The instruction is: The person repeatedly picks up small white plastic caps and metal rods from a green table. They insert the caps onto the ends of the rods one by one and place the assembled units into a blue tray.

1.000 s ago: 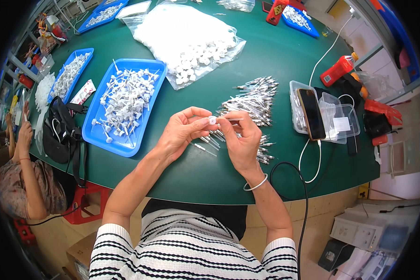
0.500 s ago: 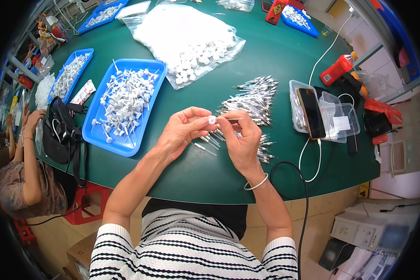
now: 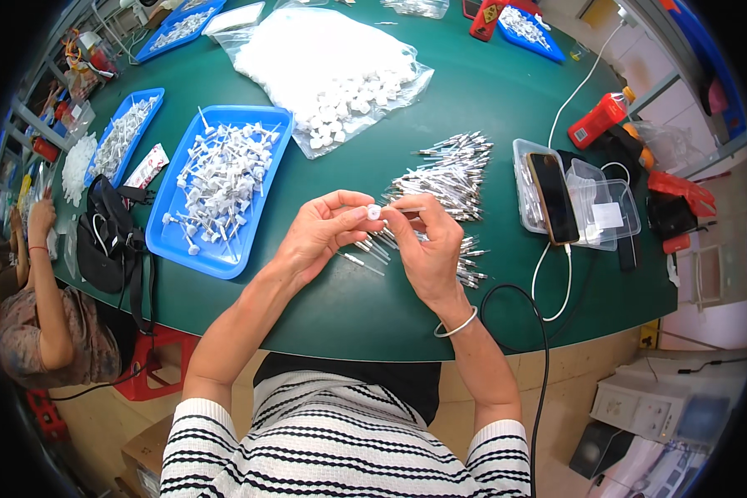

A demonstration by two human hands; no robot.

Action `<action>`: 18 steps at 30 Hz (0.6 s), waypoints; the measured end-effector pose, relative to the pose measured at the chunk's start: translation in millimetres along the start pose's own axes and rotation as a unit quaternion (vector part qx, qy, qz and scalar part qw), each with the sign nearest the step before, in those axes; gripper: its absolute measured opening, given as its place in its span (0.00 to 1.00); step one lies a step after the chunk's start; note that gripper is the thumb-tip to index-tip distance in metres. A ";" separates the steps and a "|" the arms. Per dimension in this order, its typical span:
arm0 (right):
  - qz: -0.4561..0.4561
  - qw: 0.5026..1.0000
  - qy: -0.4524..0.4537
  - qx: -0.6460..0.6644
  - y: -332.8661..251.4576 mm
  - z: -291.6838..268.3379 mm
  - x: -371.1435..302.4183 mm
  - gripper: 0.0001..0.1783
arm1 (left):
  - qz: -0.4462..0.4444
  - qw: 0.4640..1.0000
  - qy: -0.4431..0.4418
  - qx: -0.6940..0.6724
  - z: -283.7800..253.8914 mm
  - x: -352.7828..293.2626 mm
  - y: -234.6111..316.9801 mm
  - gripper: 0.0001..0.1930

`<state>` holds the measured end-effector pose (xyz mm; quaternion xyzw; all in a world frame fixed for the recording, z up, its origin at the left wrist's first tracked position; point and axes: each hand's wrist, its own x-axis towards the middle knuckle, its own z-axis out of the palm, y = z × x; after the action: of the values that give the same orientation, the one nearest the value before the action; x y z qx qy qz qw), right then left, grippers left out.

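A small white plastic cap (image 3: pixel 373 212) sits pinched between fingertips above the green desk (image 3: pixel 506 91), a thin silvery pin (image 3: pixel 408 208) lying level against it.

Black-and-white striped top, short sleeves ending above elbows. Thin white bangle (image 3: pixel 457 325) on right wrist. Forearms bare; left hand (image 3: pixel 319 234), right hand (image 3: pixel 427 249) ungloved, no rings visible.

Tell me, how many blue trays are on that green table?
4 in view: one blue tray beside the hands, one at the left edge, one far left, one at the far right. More may lie outside the picture.
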<state>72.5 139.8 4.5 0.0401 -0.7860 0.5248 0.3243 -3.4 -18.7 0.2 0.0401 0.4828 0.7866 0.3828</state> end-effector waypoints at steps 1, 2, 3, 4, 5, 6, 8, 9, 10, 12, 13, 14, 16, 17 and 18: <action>0.000 1.000 0.000 0.001 0.2 0.0 0.0 0.06 | -0.002 1.000 0.000 -0.001 0.0 0.0 0.4 0.09; 0.000 1.000 -0.001 0.001 0.3 -0.2 0.0 0.06 | -0.003 1.000 -0.001 -0.004 -0.5 0.3 0.1 0.09; 0.000 1.000 -0.002 0.001 0.4 -0.4 -0.1 0.06 | -0.005 1.000 -0.002 -0.007 -1.3 0.7 -0.7 0.09; 0.000 1.000 -0.003 0.002 0.4 -0.6 -0.1 0.06 | -0.007 1.000 -0.003 -0.009 -1.8 1.0 -1.0 0.09; 0.000 1.000 -0.003 0.000 0.4 -0.8 0.0 0.06 | -0.009 1.000 -0.004 -0.012 -1.9 1.1 -0.8 0.10; 0.000 1.000 -0.003 -0.002 0.4 -1.0 0.1 0.06 | -0.012 1.000 -0.004 -0.015 -2.0 1.2 -0.7 0.10; 0.001 1.000 -0.002 -0.005 0.4 -1.3 0.2 0.06 | -0.016 1.000 -0.006 -0.021 -1.9 1.3 -0.5 0.10; 0.001 1.000 0.000 -0.006 0.7 -1.2 0.1 0.06 | -0.018 1.000 -0.007 -0.023 -1.9 1.4 -0.4 0.10; 0.001 1.000 0.001 -0.007 0.8 -1.2 0.1 0.06 | -0.020 0.999 -0.007 -0.026 -2.1 1.4 -0.3 0.10; 0.000 1.000 0.001 -0.005 0.2 -1.2 0.3 0.06 | -0.019 0.999 -0.011 -0.027 -3.0 2.0 -0.7 0.10; -0.001 1.000 0.000 -0.003 -0.2 -1.1 0.3 0.06 | -0.019 0.999 -0.013 -0.027 -3.6 2.0 -1.1 0.10; -0.002 1.000 -0.001 -0.003 -0.5 -1.1 0.4 0.06 | -0.013 1.000 -0.013 -0.014 -4.2 2.0 -1.7 0.10; -0.003 1.000 -0.005 -0.004 -0.8 -1.4 0.8 0.06 | -0.003 1.000 -0.013 0.011 -5.1 2.0 -2.8 0.12; -0.004 1.000 -0.005 -0.004 -0.8 -1.3 0.9 0.06 | 0.002 1.000 -0.011 0.015 -4.8 1.7 -2.9 0.12; -0.004 1.000 -0.005 -0.005 -0.8 -1.3 0.9 0.06 | 0.006 1.000 -0.010 0.018 -4.4 1.4 -2.8 0.12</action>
<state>72.7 140.7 5.9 0.0443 -0.7900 0.5195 0.3228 -4.7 -20.4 -4.8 0.0576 0.4927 0.7796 0.3822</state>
